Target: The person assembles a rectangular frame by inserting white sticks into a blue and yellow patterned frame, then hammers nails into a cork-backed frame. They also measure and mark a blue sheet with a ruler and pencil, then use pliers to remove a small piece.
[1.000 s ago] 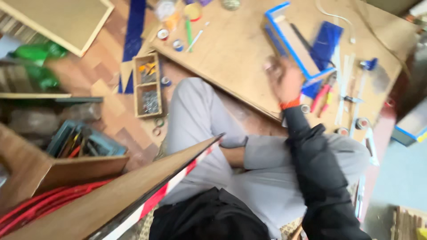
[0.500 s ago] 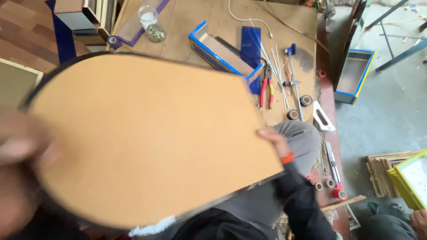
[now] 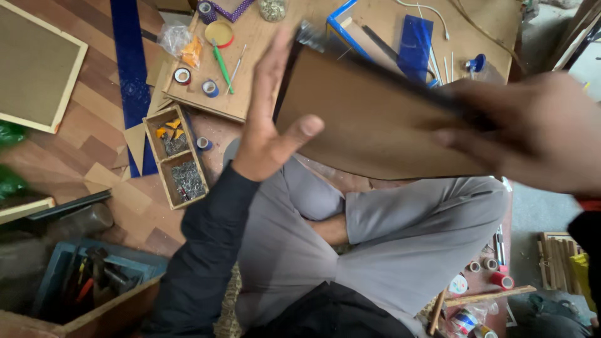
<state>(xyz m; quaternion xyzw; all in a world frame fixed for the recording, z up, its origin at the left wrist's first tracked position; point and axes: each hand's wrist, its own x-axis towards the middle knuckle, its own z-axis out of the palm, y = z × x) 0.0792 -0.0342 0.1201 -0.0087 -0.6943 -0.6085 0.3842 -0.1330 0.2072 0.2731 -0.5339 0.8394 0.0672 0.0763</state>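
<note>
**A:** What are the hands doing with that board?

**B:** The brown board (image 3: pixel 375 119) is held up between them, above the crossed legs (image 3: pixel 375 231) in grey trousers. The left hand (image 3: pixel 269 119) is open and flat, palm pressed to the board's left edge, fingers straight up, thumb lying across the face. The right hand (image 3: pixel 532 131) grips the right end, fingers curled over the dark top edge. It is close to the camera and blurred.

**A:** Is the board level?

**B:** No, it tilts, with the top edge running down from left to right. It hides part of the low bench (image 3: pixel 300 37) behind it.

**A:** What lies on that bench?

**B:** Rolls of tape (image 3: pixel 182 76), a green pen (image 3: pixel 221 61), a yellow lid (image 3: pixel 219 32), a blue frame (image 3: pixel 341 22) and a blue sheet (image 3: pixel 415 34).

**A:** And on the floor?

**B:** A two-part wooden tray (image 3: pixel 175 156) just left of the left wrist: yellow bits in the upper part, small metal pieces in the lower. Farther left lies a framed panel (image 3: pixel 37 62); a blue strip (image 3: pixel 128 69) runs between it and the bench. A toolbox (image 3: pixel 94 275) sits at lower left. More tape rolls (image 3: pixel 494 269) lie by the right knee.
</note>
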